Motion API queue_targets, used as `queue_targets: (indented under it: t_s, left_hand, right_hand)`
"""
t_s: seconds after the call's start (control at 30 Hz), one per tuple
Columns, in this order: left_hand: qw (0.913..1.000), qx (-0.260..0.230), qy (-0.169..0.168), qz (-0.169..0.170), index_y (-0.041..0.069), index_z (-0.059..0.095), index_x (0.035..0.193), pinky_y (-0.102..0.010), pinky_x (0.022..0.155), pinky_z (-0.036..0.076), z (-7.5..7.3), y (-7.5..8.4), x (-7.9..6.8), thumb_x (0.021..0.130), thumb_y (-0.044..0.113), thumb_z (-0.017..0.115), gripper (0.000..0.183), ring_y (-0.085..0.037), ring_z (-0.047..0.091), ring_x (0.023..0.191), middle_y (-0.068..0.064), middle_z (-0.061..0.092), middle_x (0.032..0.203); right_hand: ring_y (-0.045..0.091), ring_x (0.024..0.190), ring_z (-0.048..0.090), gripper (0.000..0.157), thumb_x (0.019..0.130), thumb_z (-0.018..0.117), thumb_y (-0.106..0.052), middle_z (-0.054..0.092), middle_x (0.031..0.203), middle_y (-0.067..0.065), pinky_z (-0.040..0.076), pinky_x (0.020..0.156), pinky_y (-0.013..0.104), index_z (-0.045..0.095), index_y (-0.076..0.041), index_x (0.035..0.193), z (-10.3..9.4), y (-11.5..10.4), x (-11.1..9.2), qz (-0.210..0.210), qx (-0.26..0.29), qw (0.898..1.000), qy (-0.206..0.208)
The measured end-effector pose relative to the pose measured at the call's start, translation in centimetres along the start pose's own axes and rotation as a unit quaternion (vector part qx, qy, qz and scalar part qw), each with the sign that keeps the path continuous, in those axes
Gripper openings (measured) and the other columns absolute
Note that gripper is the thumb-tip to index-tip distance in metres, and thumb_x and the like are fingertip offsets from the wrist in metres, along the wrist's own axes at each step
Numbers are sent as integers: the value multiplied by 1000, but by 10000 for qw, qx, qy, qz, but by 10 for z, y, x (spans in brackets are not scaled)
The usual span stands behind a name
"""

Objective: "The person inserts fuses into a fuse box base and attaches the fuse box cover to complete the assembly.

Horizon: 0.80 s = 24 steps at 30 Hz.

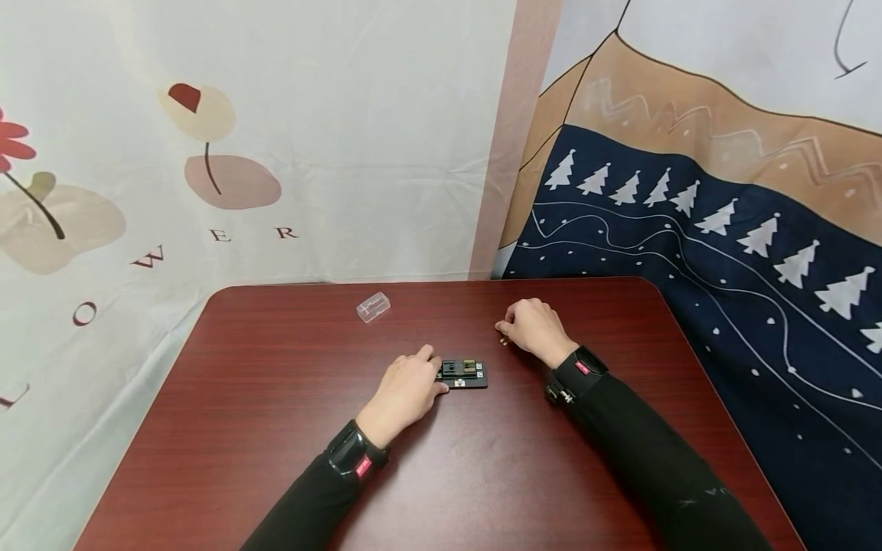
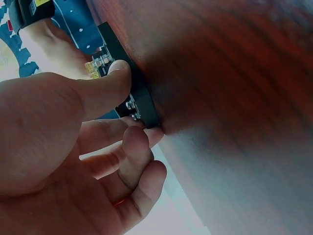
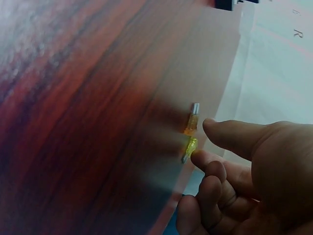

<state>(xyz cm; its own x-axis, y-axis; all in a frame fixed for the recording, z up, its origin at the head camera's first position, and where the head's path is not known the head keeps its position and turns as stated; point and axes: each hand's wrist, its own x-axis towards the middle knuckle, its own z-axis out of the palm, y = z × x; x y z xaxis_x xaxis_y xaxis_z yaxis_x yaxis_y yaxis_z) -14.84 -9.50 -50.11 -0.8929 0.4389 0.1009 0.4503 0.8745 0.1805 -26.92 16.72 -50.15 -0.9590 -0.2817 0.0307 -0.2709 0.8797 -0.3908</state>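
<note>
My left hand grips the left end of a flat black base on the table, thumb on the near edge and fingers on the far side. The base carries a raised black block, small metal terminals and a yellow translucent part. Over to the right, my right hand is low at the tabletop. Just off its fingertips lie an orange-yellow translucent piece with a metal end and a brighter yellow piece, also metal-tipped. The index fingertip is right at the brighter piece; thumb and index stand apart.
A clear plastic box lies near the back of the reddish-brown table. Behind the back edge hangs a printed cloth, with a dark blue tree pattern on the right. Both wrists wear black bands.
</note>
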Motion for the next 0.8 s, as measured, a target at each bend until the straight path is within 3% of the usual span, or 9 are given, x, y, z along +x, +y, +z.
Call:
queue_targets:
  t_s: [0.27, 0.8]
  left_hand:
    - [10000, 6, 7, 4, 5, 74, 115, -46, 78, 57, 0, 0, 0, 94, 35, 78, 37, -32, 67, 76, -7, 60, 102]
    - [10000, 39, -13, 62, 6, 75, 115, -45, 77, 56, 2, -8, 5, 93, 36, 78, 38, -31, 67, 75, -6, 60, 102]
  right_hand:
    - [24, 69, 62, 27, 94, 77, -28, 65, 64, -2, 50, 62, 42, 73, -20, 68, 2, -1, 2, 103, -92, 9999, -10]
    - [25, 66, 60, 30, 93, 78, -28, 64, 65, -1, 49, 59, 42, 71, -18, 66, 4, -1, 3, 147, -133, 9997, 146]
